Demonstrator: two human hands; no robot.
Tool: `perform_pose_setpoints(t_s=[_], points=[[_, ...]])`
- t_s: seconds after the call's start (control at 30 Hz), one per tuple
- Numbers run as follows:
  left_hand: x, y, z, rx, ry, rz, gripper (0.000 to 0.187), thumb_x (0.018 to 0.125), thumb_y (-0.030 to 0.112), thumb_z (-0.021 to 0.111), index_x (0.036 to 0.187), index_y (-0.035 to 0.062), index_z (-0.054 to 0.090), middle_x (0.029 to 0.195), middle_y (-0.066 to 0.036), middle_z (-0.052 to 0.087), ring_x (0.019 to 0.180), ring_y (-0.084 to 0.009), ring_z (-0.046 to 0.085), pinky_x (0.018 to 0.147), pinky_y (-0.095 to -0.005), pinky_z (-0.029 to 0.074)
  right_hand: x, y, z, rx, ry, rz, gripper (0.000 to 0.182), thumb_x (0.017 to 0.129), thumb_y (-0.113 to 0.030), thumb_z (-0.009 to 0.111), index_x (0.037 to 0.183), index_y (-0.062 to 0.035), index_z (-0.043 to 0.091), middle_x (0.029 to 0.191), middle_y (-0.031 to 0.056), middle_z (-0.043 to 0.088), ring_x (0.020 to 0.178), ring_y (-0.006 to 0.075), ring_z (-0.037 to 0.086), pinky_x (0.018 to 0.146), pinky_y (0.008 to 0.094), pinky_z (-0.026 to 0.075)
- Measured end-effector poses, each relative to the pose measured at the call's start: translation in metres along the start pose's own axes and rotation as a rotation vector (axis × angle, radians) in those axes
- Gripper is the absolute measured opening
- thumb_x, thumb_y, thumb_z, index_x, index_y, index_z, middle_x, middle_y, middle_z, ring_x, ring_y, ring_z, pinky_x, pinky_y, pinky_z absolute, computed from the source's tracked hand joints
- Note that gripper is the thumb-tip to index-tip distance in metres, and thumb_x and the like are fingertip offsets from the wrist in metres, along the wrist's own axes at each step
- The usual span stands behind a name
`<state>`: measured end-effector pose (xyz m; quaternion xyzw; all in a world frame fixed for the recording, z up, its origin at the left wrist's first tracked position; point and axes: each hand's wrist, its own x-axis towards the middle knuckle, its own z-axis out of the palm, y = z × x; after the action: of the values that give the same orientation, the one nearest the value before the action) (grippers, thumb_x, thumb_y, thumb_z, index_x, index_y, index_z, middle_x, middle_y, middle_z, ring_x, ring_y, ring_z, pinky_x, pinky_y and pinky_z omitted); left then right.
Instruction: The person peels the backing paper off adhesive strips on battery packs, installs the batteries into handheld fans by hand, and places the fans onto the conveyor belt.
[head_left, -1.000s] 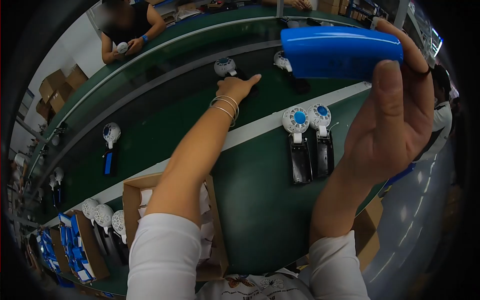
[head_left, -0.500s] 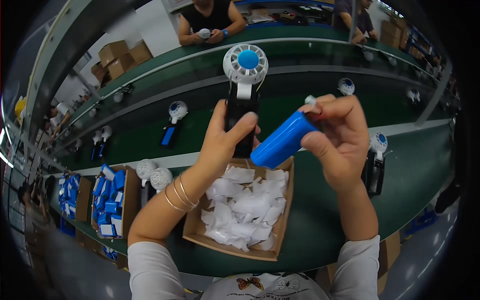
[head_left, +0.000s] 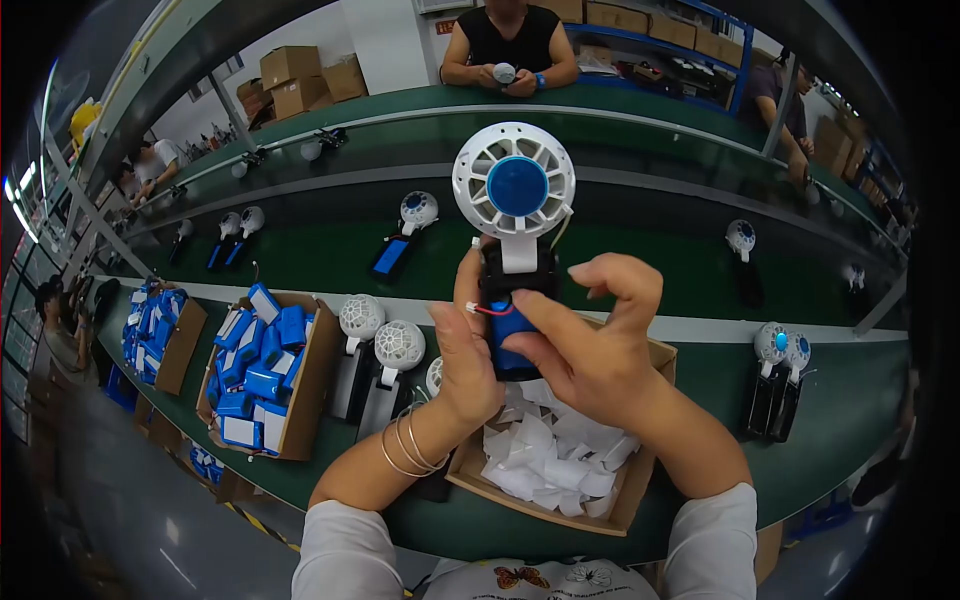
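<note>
My left hand (head_left: 466,362) is closed around the black handle of a handheld fan (head_left: 519,253), held upright with its white round head and blue centre facing me. A blue battery pack (head_left: 503,330) lies in the open handle, with a short red wire and white plug at its upper end. The thumb and index finger of my right hand (head_left: 600,350) press on the battery pack; the other fingers are bent. Below both hands stands a cardboard tray (head_left: 640,490) of white paper scraps (head_left: 550,455).
Cardboard boxes of blue battery packs (head_left: 265,380) stand at left, beside fans with white mesh heads (head_left: 399,345). Two open-handled fans (head_left: 775,385) lie at right. More fans (head_left: 405,235) lie on the green belt (head_left: 600,225). Across it, a person (head_left: 508,50) holds a white part.
The battery pack has moved from beside the fan into its handle, carried by my right hand. My two hands have come together, and the view has shifted.
</note>
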<state>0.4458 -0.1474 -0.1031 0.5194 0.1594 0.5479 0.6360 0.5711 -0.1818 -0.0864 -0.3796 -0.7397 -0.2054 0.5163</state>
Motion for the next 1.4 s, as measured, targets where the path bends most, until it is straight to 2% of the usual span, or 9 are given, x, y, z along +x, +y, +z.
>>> perform_pose_setpoints(t_s=[0.13,0.23,0.33,0.4,0.5,0.73,0.8,1.07,1.4], points=[[0.002,-0.002,0.008,0.256,-0.083,0.086,0.089,0.076,0.075,0.026,0.135,0.0085,0.016,0.125,-0.01,0.038,0.111,-0.0192,0.043,0.093,-0.0326,0.036,0.003,0.01,0.004,0.399,-0.021,0.262,0.06,0.062,-0.003,0.071,0.113,-0.0075,0.039,0.103,0.014,0.041,0.088,0.0331,0.044,0.078,0.0404,0.04],[0.009,-0.005,0.003,0.313,-0.126,0.065,0.088,0.079,0.071,0.027,0.136,0.0052,0.014,0.125,-0.012,0.037,0.114,-0.0187,0.04,0.097,-0.0312,0.031,0.002,0.017,0.014,0.51,-0.146,0.35,0.065,0.065,0.003,0.063,0.115,-0.0081,0.024,0.107,0.0124,0.036,0.098,0.0179,0.043,0.088,0.0308,0.035],[0.013,0.005,0.0,0.373,-0.148,-0.11,0.066,0.089,0.035,0.046,0.136,0.0025,0.013,0.115,-0.013,0.047,0.099,-0.0187,0.049,0.086,-0.0288,0.039,0.013,0.033,0.012,1.04,-0.165,0.941,0.063,0.066,0.004,0.062,0.114,-0.0143,0.026,0.097,0.0102,0.051,0.085,0.0145,0.051,0.074,0.0284,0.044],[0.008,0.028,-0.017,0.374,-0.244,-0.428,0.066,0.088,0.031,0.051,0.136,0.0027,0.014,0.098,-0.012,0.056,0.08,-0.0177,0.055,0.073,-0.0306,0.045,0.027,0.073,0.004,0.73,-0.48,1.095,0.056,0.073,-0.001,0.059,0.116,-0.0173,0.027,0.087,0.0093,0.054,0.078,0.0137,0.053,0.069,0.0253,0.044],[0.011,0.08,-0.068,1.391,-0.354,0.153,0.033,0.082,0.01,0.056,0.113,0.0012,0.05,0.093,-0.014,0.06,0.076,-0.0254,0.061,0.067,-0.0325,0.048,-0.015,0.164,0.014,0.226,-0.507,0.897,0.055,0.073,-0.004,0.06,0.116,-0.016,0.028,0.088,0.0149,0.054,0.078,0.0256,0.056,0.073,0.0333,0.044],[0.036,0.133,-0.262,2.355,0.382,-0.247,0.042,0.074,0.038,0.064,0.088,-0.0021,0.061,0.081,-0.018,0.061,0.078,-0.0318,0.06,0.067,-0.0395,0.048,-0.076,0.219,0.022,-0.19,-0.559,0.784,0.054,0.071,0.0,0.062,0.117,-0.0136,0.037,0.113,0.0186,0.042,0.109,0.0344,0.041,0.091,0.0372,0.036],[0.036,0.14,-0.276,2.063,0.473,-0.713,0.052,0.067,0.046,0.068,0.085,-0.0025,0.062,0.084,-0.02,0.062,0.079,-0.0302,0.061,0.069,-0.0374,0.049,-0.066,0.201,0.013,-0.219,-0.499,0.651,0.052,0.07,0.0,0.062,0.116,-0.0114,0.041,0.117,0.016,0.039,0.114,0.0341,0.035,0.094,0.0376,0.033],[0.045,0.128,-0.172,0.842,0.499,0.021,0.023,0.079,0.025,0.061,0.078,0.0065,0.047,0.069,-0.009,0.057,0.06,-0.0194,0.058,0.054,-0.0272,0.046,-0.013,0.09,-0.035,0.44,-0.33,0.632,0.021,0.076,-0.007,0.058,0.095,-0.0017,0.052,0.086,0.0056,0.052,0.078,0.013,0.05,0.069,0.0233,0.04],[-0.033,0.012,0.043,-0.182,-0.207,-0.756,0.05,0.092,0.052,0.022,0.096,0.0068,0.043,0.071,-0.005,0.049,0.059,-0.0119,0.048,0.056,-0.0228,0.04,-0.03,0.004,-0.066,0.325,-0.152,0.186,0.017,0.064,0.0,0.07,0.078,-0.0051,0.063,0.072,0.0044,0.056,0.062,0.0171,0.053,0.053,0.025,0.041]])
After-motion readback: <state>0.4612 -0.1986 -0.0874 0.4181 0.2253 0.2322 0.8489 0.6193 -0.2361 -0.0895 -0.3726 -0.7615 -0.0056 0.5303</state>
